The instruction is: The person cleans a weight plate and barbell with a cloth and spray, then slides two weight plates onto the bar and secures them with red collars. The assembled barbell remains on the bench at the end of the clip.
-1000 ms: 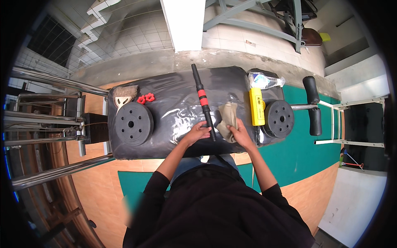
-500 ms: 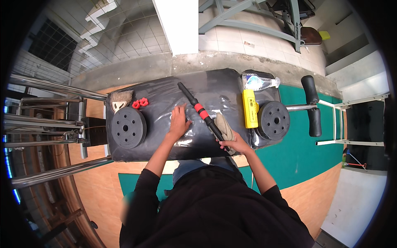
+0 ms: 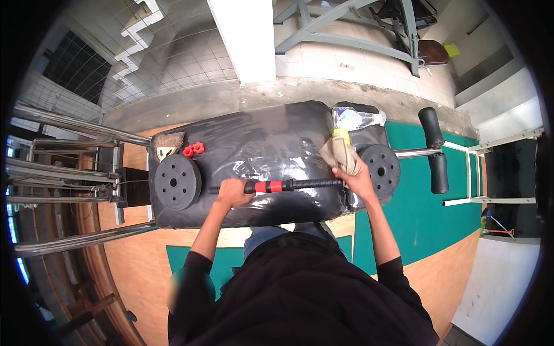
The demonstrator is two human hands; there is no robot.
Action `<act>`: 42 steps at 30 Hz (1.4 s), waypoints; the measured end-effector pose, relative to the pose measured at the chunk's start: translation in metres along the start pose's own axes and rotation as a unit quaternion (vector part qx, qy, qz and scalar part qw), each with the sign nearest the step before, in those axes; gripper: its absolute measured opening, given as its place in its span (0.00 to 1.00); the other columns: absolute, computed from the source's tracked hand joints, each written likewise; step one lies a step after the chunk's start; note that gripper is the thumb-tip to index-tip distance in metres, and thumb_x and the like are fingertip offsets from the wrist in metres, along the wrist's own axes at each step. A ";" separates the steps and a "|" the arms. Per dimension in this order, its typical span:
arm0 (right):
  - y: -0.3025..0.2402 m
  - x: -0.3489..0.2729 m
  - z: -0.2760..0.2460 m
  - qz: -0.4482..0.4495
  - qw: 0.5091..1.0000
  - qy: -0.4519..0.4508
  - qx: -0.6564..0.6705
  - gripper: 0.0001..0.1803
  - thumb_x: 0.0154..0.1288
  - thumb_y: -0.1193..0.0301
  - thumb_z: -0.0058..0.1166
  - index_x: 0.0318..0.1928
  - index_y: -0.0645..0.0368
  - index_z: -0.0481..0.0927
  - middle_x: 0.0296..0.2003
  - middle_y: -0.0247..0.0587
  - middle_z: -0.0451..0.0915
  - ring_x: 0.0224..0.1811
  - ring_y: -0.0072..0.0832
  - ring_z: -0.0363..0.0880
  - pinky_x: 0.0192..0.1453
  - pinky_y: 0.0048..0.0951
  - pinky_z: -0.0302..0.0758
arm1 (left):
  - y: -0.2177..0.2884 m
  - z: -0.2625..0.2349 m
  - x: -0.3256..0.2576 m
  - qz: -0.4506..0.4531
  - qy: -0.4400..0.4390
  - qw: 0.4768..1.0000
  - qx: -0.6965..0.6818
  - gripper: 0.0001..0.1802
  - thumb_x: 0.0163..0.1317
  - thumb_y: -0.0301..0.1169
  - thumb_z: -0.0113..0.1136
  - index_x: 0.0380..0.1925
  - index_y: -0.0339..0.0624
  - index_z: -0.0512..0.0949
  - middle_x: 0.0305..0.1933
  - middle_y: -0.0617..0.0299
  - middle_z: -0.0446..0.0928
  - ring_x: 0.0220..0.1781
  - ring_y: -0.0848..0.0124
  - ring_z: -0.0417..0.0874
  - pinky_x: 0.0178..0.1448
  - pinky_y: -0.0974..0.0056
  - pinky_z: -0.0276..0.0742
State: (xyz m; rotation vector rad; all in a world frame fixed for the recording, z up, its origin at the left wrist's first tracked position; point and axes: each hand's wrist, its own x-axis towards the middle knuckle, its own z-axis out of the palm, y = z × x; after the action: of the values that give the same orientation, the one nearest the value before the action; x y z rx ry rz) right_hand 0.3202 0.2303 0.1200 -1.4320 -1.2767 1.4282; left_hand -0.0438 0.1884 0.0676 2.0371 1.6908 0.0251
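A black dumbbell bar [image 3: 268,186] with red bands at its middle and threaded ends lies level across the near side of the black padded bench [image 3: 248,130]. My left hand [image 3: 234,193] is closed round its left part. At the bar's right end, my right hand [image 3: 359,180] grips a beige cloth [image 3: 339,154]; whether its fingers also touch the bar I cannot tell. The cloth covers most of a yellow container [image 3: 341,134]. Right of that hand sits a round black weight plate [image 3: 382,172]. Another weight plate [image 3: 176,182] lies at the bench's left end.
Two red star-shaped nuts [image 3: 194,149] and a brush [image 3: 169,145] are beyond the left plate. A clear plastic bottle [image 3: 356,118] lies at the far right of the bench. Foam rollers [image 3: 430,127] stick out on the right; metal rails [image 3: 86,239] flank the left.
The bar has swung from slanted to level and come nearer me. My left hand, formerly resting on the bench, now grips it. My right hand and the cloth moved right, over the yellow container.
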 end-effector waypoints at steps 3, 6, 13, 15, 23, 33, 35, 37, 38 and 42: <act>-0.020 0.028 0.008 -0.068 0.992 0.067 -0.080 0.21 0.63 0.60 0.58 0.50 0.64 0.76 0.35 0.35 0.82 0.37 0.21 0.78 0.46 0.25 0.74 | 0.010 -0.001 -0.029 -0.092 -0.011 0.993 -0.073 0.25 0.49 0.54 0.62 0.32 0.41 0.82 0.29 0.49 0.81 0.36 0.53 0.82 0.43 0.53 0.76; -0.007 0.049 0.041 -0.212 0.925 0.090 -0.303 0.18 0.64 0.63 0.54 0.52 0.59 0.76 0.56 0.48 0.72 0.59 0.41 0.69 0.63 0.38 0.64 | 0.029 -0.005 -0.040 -0.159 -0.011 0.974 -0.163 0.34 0.60 0.61 0.46 0.39 0.38 0.81 0.33 0.42 0.80 0.41 0.47 0.80 0.47 0.51 0.73; 0.007 0.024 0.145 -0.432 0.793 -0.049 -0.427 0.31 0.47 0.78 0.57 0.57 0.45 0.75 0.65 0.37 0.63 0.69 0.48 0.56 0.68 0.56 0.55 | 0.042 0.001 -0.028 -0.203 0.027 0.940 -0.273 0.39 0.71 0.51 0.22 0.34 0.28 0.78 0.36 0.31 0.76 0.45 0.37 0.74 0.53 0.47 0.67; 0.005 0.033 0.133 -0.471 0.758 -0.052 -0.449 0.33 0.45 0.79 0.57 0.56 0.44 0.75 0.63 0.35 0.66 0.67 0.46 0.58 0.67 0.52 0.57 | 0.044 -0.008 -0.033 -0.218 0.007 0.932 -0.291 0.40 0.71 0.51 0.22 0.31 0.27 0.78 0.35 0.31 0.76 0.44 0.37 0.74 0.53 0.47 0.67; 0.003 0.056 0.140 -0.377 0.859 0.062 -0.340 0.27 0.50 0.80 0.55 0.54 0.56 0.75 0.63 0.44 0.64 0.66 0.53 0.55 0.68 0.48 0.55 | 0.051 -0.007 -0.030 -0.251 -0.005 0.873 -0.418 0.37 0.70 0.52 0.26 0.20 0.34 0.75 0.15 0.53 0.71 0.20 0.62 0.75 0.34 0.58 0.71; -0.031 0.050 0.138 -0.462 0.788 0.009 -0.407 0.32 0.39 0.84 0.56 0.51 0.48 0.78 0.60 0.41 0.68 0.66 0.53 0.57 0.69 0.52 0.58 | 0.066 -0.022 -0.009 -0.207 -0.083 0.687 -0.692 0.26 0.70 0.46 0.24 0.24 0.41 0.65 0.12 0.67 0.58 0.10 0.76 0.56 0.16 0.67 0.56; -0.050 0.077 0.128 -0.418 0.822 0.075 -0.379 0.35 0.40 0.87 0.56 0.54 0.48 0.75 0.60 0.40 0.68 0.64 0.51 0.59 0.66 0.46 0.62 | 0.071 -0.026 -0.015 -0.192 -0.095 0.722 -0.658 0.28 0.70 0.49 0.22 0.23 0.40 0.65 0.11 0.67 0.58 0.10 0.75 0.56 0.16 0.67 0.56; -0.061 0.106 0.113 -0.375 0.830 0.120 -0.394 0.27 0.50 0.81 0.56 0.54 0.55 0.73 0.58 0.43 0.68 0.63 0.48 0.61 0.66 0.42 0.62 | 0.079 -0.024 -0.021 -0.195 -0.104 0.725 -0.652 0.28 0.70 0.49 0.23 0.23 0.41 0.64 0.11 0.67 0.58 0.10 0.75 0.56 0.16 0.66 0.56; -0.063 0.115 0.110 -0.352 0.848 0.097 -0.384 0.27 0.51 0.80 0.56 0.55 0.55 0.73 0.59 0.43 0.68 0.64 0.48 0.61 0.66 0.41 0.63 | 0.081 -0.024 -0.021 -0.196 -0.110 0.726 -0.650 0.29 0.70 0.50 0.23 0.22 0.41 0.64 0.11 0.67 0.58 0.10 0.75 0.56 0.16 0.66 0.56; -0.048 0.116 0.122 -0.286 0.926 0.119 -0.217 0.24 0.57 0.79 0.53 0.56 0.59 0.72 0.65 0.45 0.63 0.67 0.51 0.59 0.68 0.41 0.61 | 0.080 -0.023 -0.016 -0.196 -0.116 0.709 -0.668 0.29 0.70 0.50 0.23 0.23 0.42 0.64 0.11 0.68 0.57 0.10 0.75 0.55 0.16 0.67 0.56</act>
State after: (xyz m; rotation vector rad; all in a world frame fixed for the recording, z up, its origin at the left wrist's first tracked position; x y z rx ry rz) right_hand 0.1807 0.3360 0.1226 -1.2914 -1.7328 0.5851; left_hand 0.0185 0.1728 0.1221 0.5372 1.2046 0.6249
